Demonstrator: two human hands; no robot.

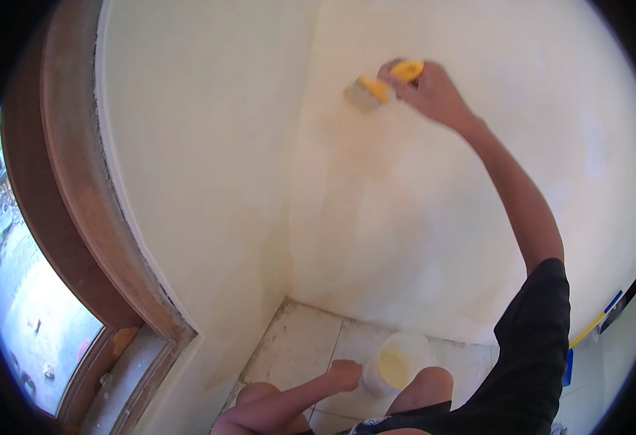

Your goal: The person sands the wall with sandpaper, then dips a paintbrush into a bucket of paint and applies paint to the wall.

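Note:
High on the pale wall (419, 181), my right hand (423, 87) is closed around the yellow handle of a flat paintbrush (376, 92). The brush's bristles point left and down, at or close to the wall near the corner; contact is hard to judge through the slight blur. Low in the view, my left hand (345, 375) is closed in a fist beside a white bucket (423, 348). Cream-yellow paint (396, 365) shows inside the bucket. The fist sits at the bucket's left edge, and its fingers hide whatever they may grip.
A brown wooden frame (79, 145) with an opening to bright ground outside stands at the left. Grimy floor tiles (296, 341) meet both walls at the corner. At the right, a yellow and blue pole (589, 330) leans near the wall. My bent knees flank the left arm and bucket.

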